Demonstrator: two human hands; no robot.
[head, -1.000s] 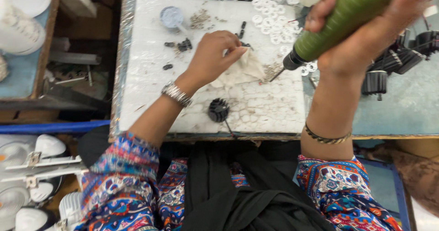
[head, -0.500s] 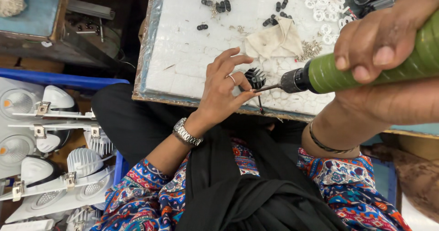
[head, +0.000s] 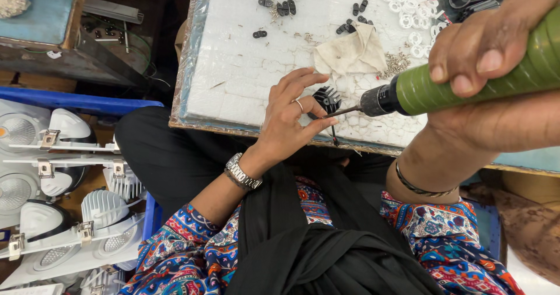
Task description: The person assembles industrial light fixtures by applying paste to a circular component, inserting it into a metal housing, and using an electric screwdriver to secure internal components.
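Observation:
My right hand (head: 496, 44) grips a green electric screwdriver (head: 466, 79) lying almost level, its bit pointing left. The bit tip meets the fingertips of my left hand (head: 291, 117), which pinches something small at the tip; I cannot tell what. Just behind the fingers a black finned heat sink (head: 329, 98) sits on the white foam work board (head: 239, 67) near its front edge. A metal watch is on my left wrist and a thin bangle on my right.
A crumpled beige cloth (head: 350, 53), loose screws (head: 396, 64), small black clips (head: 280, 6) and white plastic rings (head: 408, 9) lie on the board. White lamp housings with brackets (head: 64, 178) are stacked at my left. A blue bench (head: 41, 15) stands at far left.
My left hand left the cloth, came back to the board's front edge by the heat sink, then closed its fingers on the bit tip. The screwdriver swung down to nearly level.

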